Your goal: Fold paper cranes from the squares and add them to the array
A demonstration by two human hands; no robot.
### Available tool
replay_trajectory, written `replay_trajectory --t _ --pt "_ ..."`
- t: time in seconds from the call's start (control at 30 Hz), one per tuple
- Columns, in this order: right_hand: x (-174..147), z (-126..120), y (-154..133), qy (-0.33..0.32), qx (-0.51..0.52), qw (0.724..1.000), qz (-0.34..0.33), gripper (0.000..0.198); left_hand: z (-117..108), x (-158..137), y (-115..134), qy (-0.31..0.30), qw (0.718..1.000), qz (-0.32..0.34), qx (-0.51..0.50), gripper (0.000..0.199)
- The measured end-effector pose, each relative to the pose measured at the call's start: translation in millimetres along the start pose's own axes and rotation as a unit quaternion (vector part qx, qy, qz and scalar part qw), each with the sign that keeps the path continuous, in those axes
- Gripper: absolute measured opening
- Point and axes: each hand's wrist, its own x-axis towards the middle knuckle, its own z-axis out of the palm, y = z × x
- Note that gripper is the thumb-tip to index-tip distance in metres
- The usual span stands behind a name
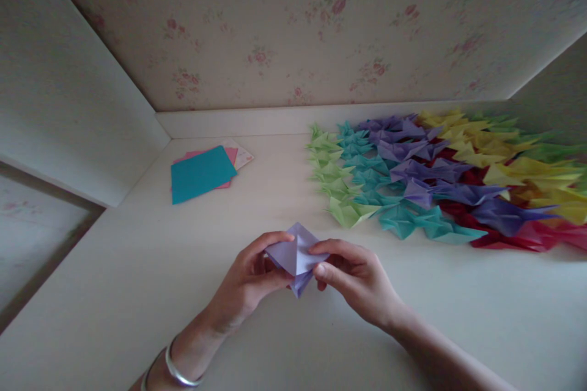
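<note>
A partly folded sheet of lavender origami paper (pixel 300 250) is held just above the white table, its layers forming a diamond with a second point hanging below. My left hand (pixel 250 278) pinches its left corner, index finger on top and thumb under the front flap. On the opposite corner, my right hand (pixel 351 275) grips the paper between thumb and index finger. Some of the fingers of both hands are hidden behind the folds.
Rows of folded paper cranes (pixel 413 171) in green, teal, purple, yellow and red cover the right of the table (pixel 137 293). Flat origami sheets (pixel 204 174), teal uppermost, lie at back left. A floral-papered wall (pixel 275 36) rises behind.
</note>
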Motion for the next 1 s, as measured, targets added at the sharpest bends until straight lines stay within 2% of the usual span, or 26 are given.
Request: replay_trajectory --t 0.1,0.2,0.27,0.4,0.53,0.63,0.73,0.9,1.0 --pt "0.7 -0.3 0.9 0.003 -0.012 1.0 -0.02 0.024 -2.7 1.2 -3.1 -0.022 0.999 0.02 0.014 0.033" --pt "2.1 0.3 0.4 -0.006 -0.036 0.998 -0.048 0.02 -3.8 2.5 -4.8 -0.069 0.992 0.075 0.079 0.023" --pt "2.6 0.4 -0.6 -0.015 -0.063 0.995 -0.071 0.018 -3.5 3.1 -4.7 -0.084 0.983 0.106 0.122 0.024" --pt "1.9 -0.4 -2.4 -0.024 -0.101 0.988 -0.111 0.019 -3.6 4.1 -3.0 -0.062 0.971 0.134 0.189 0.023" --pt "0.9 -1.0 -2.8 -0.048 -0.098 0.985 -0.133 0.028 -5.5 4.3 -1.7 -0.05 0.968 0.15 0.197 0.022" --pt "1.6 -0.9 -3.9 -0.057 -0.108 0.982 -0.147 0.024 -5.7 3.9 -1.3 -0.043 0.964 0.155 0.211 0.016" --pt "2.8 -1.3 -7.2 -0.055 -0.114 0.983 -0.132 0.019 -5.4 3.2 -1.0 -0.038 0.96 0.158 0.23 0.016" --pt "3.9 -4.6 -11.0 -0.071 -0.092 0.991 -0.071 0.014 -6.8 2.9 -2.0 -0.031 0.943 0.169 0.287 0.024" --pt "5.1 -6.3 -8.1 -0.053 -0.09 0.992 -0.07 0.009 -6.9 3.4 -2.5 -0.02 0.938 0.172 0.301 0.022"
